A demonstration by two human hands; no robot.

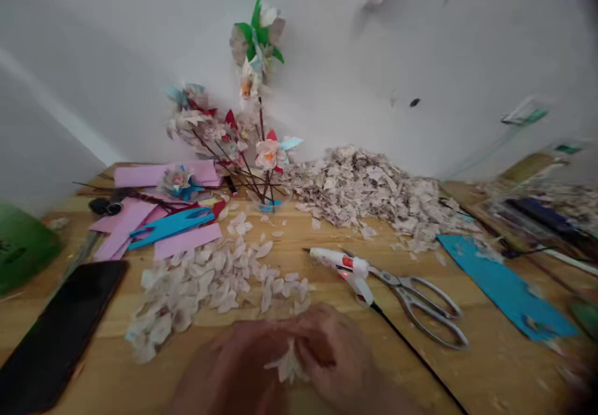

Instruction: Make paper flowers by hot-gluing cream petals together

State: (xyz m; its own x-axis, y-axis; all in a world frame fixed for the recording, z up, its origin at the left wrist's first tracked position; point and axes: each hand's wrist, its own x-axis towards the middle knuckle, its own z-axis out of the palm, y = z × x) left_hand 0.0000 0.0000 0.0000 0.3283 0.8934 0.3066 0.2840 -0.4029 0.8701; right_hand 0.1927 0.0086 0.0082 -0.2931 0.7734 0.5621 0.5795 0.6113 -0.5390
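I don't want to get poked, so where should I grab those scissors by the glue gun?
Take the scissors by the metal loop handles, probably best from the right. The open loops face lower right, while the blades point left toward the white glue gun, which partly hides them. That side also avoids the black cord running left of the loops.

Wooden table (490, 365) | on it: loose petals (205, 278) | glue gun (343, 267) | scissors (402, 284) | phone (60, 328)
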